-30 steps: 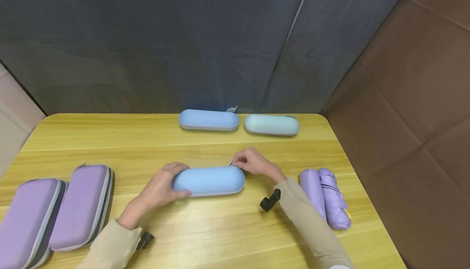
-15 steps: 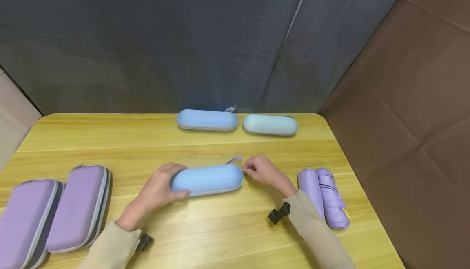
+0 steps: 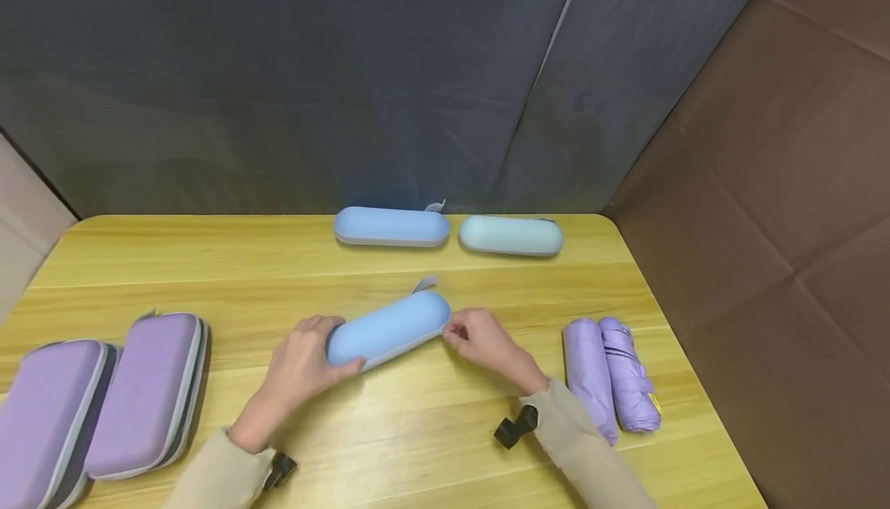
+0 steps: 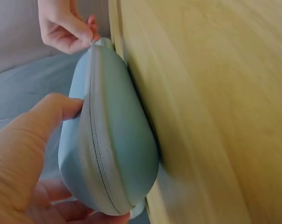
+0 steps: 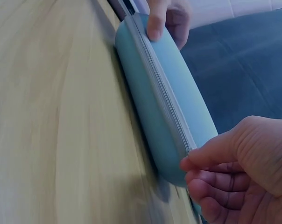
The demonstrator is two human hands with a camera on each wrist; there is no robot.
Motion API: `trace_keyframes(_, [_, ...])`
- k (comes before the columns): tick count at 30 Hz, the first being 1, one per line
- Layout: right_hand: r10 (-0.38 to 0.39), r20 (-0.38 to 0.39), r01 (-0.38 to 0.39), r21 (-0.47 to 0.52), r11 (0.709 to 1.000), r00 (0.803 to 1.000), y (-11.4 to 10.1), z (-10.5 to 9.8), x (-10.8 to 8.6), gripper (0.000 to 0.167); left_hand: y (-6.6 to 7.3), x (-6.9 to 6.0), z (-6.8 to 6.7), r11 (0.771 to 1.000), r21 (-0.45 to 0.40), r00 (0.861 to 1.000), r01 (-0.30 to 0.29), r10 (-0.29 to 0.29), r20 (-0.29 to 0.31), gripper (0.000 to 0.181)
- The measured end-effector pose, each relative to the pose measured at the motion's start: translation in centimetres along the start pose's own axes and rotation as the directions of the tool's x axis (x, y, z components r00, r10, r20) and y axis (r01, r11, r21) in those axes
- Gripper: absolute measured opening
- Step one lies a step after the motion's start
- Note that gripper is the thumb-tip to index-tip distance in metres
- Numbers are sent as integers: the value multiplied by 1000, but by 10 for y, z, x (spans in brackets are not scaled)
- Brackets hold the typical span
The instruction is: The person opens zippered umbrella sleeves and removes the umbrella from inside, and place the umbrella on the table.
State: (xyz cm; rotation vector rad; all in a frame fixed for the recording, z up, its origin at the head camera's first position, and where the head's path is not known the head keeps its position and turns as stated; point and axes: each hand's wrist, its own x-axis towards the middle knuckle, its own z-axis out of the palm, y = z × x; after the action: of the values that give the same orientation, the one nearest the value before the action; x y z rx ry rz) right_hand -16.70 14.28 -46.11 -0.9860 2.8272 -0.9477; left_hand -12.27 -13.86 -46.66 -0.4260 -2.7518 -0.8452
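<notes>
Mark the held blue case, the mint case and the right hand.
Held blue case (image 3: 391,327), head view: middle of its top.
Mint case (image 3: 511,234), head view: its top.
Right hand (image 3: 485,339), head view: its back.

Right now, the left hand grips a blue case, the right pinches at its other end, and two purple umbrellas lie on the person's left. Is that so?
Not quite: the head view shows the purple umbrellas on the person's right. The left hand grips a blue case, the right hand pinches at its other end.

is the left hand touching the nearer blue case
Touching. The left wrist view shows it: the left hand has its thumb against the nearer blue case, beside the zipper, with no gap.
</notes>
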Motion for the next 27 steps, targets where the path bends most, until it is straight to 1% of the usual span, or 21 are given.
trace_keyframes(2, [4,-1,-5,-1,1000,1000,-3,4,2,11,3,0,-1,999,9,1000,31,-31,7,64])
trace_keyframes(5, [-13,-1,13,-4,1000,1000,-8,9,5,11,5,-1,-2,998,22,998,58,-58,11,64])
trace_keyframes(11, [-43,10,43,5,999,999,-18,16,10,12,9,0,-2,995,48,996,83,-84,13,63])
trace_keyframes(17, [-90,30,89,19,996,996,-29,23,14,11,14,-1,-1,992,72,994,103,-105,21,64])
trace_keyframes(21, [-93,39,92,35,995,995,-35,28,16,11,19,-3,0,988,101,993,112,-115,24,64])
trace_keyframes(24, [-101,67,97,69,993,993,-39,32,17,9,24,-5,0,984,124,990,126,-132,43,64])
trace_keyframes(27, [-126,113,113,116,987,986,-44,36,17,8,29,-5,0,977,150,983,154,-167,80,65])
